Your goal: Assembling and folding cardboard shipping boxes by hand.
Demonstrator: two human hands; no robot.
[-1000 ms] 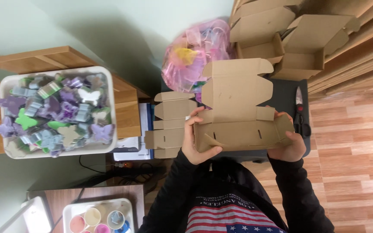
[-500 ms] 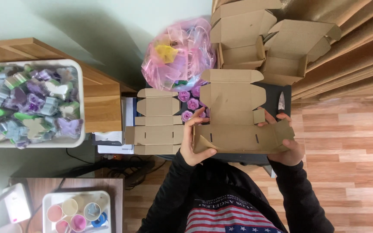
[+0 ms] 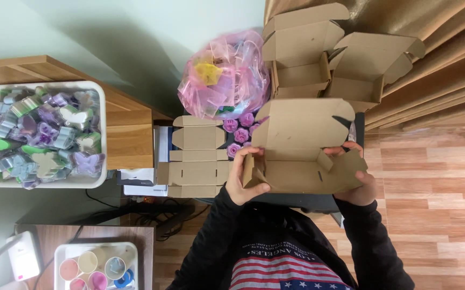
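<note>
Hands, left (image 3: pixel 243 180) and right (image 3: pixel 359 180), grip opposite ends of a half-folded cardboard box (image 3: pixel 299 156).

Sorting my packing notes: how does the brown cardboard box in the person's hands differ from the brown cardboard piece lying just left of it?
The brown cardboard box in the hands is partly folded, walls raised and lid open; the flat cardboard blank lies unfolded. The left hand and right hand grip the box's ends; nothing touches the blank. The box looks larger. Both are plain brown corrugated card with tabs.
</note>
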